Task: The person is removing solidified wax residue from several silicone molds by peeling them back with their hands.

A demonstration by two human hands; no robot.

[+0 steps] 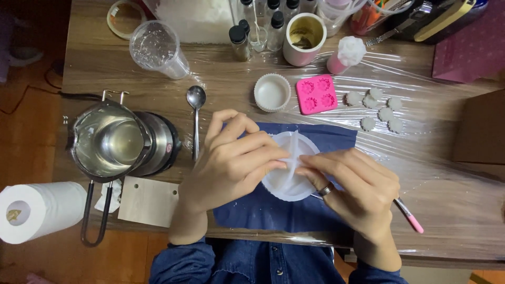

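Both sets of fingers meet over one round white mould, which lies on a dark blue cloth at the near edge of the bench. The left hand curls its fingers closed over the mould's left rim, seemingly to pin it flat, while the right hand, wearing one ring, pinches a thin white strip across the top with its fingertips and also carries one slim pink-tipped tool tucked behind them (held ready, it seems, rather than in use). The cloth probably keeps the mould from sliding on the clear plastic film covering the bench.

Farther out, one spoon lies just left of the cloth. Beyond it sit one small white fluted cup and one pink mould with four flower cavities, then six small white flower-shaped pieces laid apart, likely so they do not stick together. One steel pouring pot stands on a dark heater at the left, its handle towards the person. One paper roll, one thin wooden board, one clear plastic cup lying tilted, one white mug and several dark-capped bottles (I count about six, some cut off) complete it.
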